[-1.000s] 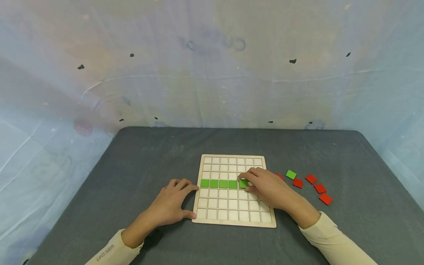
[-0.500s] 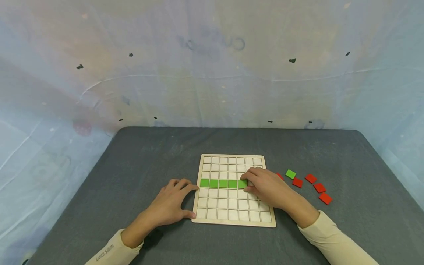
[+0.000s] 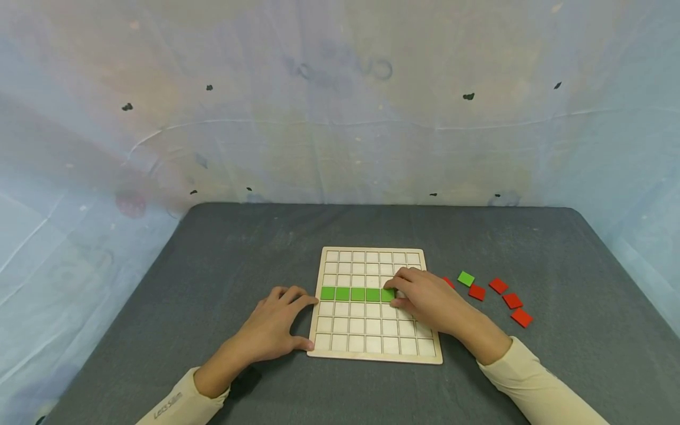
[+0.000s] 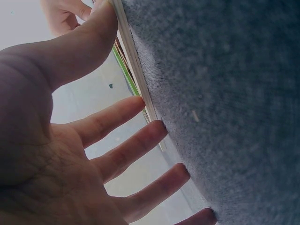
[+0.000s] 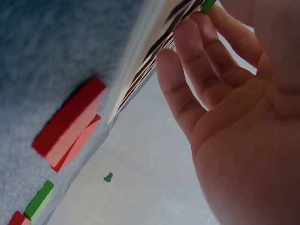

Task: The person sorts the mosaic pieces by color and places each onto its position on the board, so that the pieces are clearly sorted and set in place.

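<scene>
A pale wooden grid board (image 3: pixel 372 356) lies on the dark table. Green square tiles (image 3: pixel 350 294) fill cells of its middle row from the left. At that row's right end my right hand (image 3: pixel 427 300) pinches the last green tile (image 3: pixel 388 295) between thumb and fingers, the tile sitting level in line with the others. A corner of this tile (image 5: pixel 207 6) shows at the fingertips in the right wrist view. My left hand (image 3: pixel 271 327) rests its thumb and index fingertip against the board's left edge, fingers spread and nearly straight in the left wrist view.
Right of the board lie a loose green tile (image 3: pixel 466 279) and several red tiles (image 3: pixel 512 301), one partly hidden behind the right hand. The dark cloth-covered table (image 3: pixel 255 248) ends at a pale hanging sheet (image 3: pixel 340 147) at the back and sides.
My right hand has moved slightly, and the green tile it pinches has gone from tilted and offset to lined up with the row. The left hand stays at the board's edge.
</scene>
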{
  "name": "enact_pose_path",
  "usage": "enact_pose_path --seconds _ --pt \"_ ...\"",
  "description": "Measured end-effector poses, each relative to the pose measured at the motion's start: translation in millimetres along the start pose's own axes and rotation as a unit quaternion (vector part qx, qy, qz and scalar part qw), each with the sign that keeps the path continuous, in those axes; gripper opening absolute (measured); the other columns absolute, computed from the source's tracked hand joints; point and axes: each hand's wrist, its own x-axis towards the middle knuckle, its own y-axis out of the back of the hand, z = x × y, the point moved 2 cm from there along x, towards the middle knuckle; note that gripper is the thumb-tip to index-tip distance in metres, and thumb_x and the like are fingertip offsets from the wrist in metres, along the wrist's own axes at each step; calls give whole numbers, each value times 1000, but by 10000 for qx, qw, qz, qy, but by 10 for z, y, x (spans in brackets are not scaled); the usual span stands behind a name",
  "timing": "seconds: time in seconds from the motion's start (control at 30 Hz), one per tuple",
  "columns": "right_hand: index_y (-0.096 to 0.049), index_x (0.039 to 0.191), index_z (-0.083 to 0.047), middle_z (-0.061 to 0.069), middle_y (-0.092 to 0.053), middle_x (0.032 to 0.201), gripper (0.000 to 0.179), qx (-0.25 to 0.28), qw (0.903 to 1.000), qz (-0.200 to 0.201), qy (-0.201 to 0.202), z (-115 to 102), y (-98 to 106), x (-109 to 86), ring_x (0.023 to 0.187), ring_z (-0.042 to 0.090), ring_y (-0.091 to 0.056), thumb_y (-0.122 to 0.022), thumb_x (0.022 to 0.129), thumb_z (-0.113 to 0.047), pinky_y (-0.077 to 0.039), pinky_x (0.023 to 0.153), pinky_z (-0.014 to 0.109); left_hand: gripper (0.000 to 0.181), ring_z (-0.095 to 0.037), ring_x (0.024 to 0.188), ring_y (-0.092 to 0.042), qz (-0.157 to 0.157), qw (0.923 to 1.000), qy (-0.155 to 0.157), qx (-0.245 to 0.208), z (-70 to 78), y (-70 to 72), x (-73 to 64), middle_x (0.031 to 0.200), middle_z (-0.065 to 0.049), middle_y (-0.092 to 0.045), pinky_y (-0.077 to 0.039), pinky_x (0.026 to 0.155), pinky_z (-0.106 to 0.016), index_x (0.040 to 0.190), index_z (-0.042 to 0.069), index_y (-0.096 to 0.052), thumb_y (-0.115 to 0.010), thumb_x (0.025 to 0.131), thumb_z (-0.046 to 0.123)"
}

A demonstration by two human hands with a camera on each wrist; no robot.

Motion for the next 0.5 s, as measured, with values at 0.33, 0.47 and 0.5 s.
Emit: enact_pose_path --seconds 0.33,0.47,0.5 --pt "-70 117 -15 -3 -65 105 29 387 9991 -104 -148 22 4 -24 85 7 -58 -75 90 -25 -51 75 28 74 -36 130 -46 21 10000 -9 27 -5 -10 4 135 0 -54 -43 96 -65 137 26 -59 -88 71 45" --pt "-70 116 -16 -4 -64 103 28 433 9989 -99 -118 28 6 -21 83 6 -56 -74 91 -25 -50 73 26 74 -36 130 -46 33 10000 -15 29 -14 -16 5 135 0 -54 -43 96 -65 137 26 -59 -88 71 44" --pt "-70 116 -16 -4 -64 104 28 439 9989 -104 -133 28 7 -19 83 5 -56 -74 91 -25 -50 73 26 74 -36 130 -46 34 10000 -10 31 -16 -16 5 135 0 -54 -43 96 -65 137 26 -59 -88 71 44"
